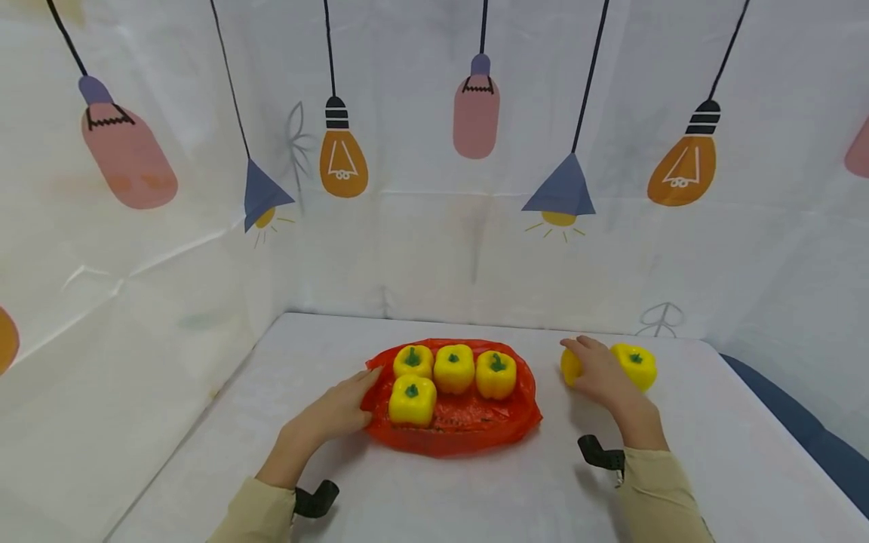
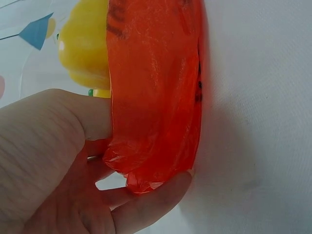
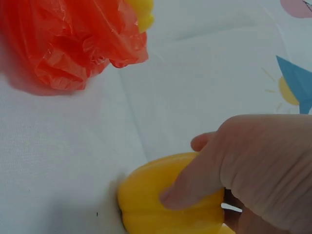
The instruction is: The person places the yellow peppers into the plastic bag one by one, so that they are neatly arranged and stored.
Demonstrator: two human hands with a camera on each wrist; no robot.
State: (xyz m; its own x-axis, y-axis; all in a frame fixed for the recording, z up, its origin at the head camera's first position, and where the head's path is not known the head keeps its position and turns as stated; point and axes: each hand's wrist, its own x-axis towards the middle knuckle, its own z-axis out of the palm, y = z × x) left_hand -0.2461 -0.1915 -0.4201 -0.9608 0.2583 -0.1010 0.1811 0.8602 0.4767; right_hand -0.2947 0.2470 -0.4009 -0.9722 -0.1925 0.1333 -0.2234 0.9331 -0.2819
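Bag (image 1: 468, 441), red, w/ four yellow peppers (image 1: 453, 369), centre of frame; L hand (image 1: 348, 405) pinches it, thumb vs. fingers. R hand (image 1: 600, 373), right of frame, grips fifth pepper (image 3: 163, 214) betw. thumb & fingers — might slip if too smooth.

The plastic bag (image 1: 462, 445) lies on the table (image 1: 434, 501) just right of the left hand (image 1: 345, 405), with four peppers (image 1: 454, 369) in it: three in a far row, the fourth before the row's left end. Well right of the bag, the right hand (image 1: 599, 371) is on a fifth pepper (image 1: 569, 368); a sixth pepper (image 1: 636, 366) sits just right of that hand.
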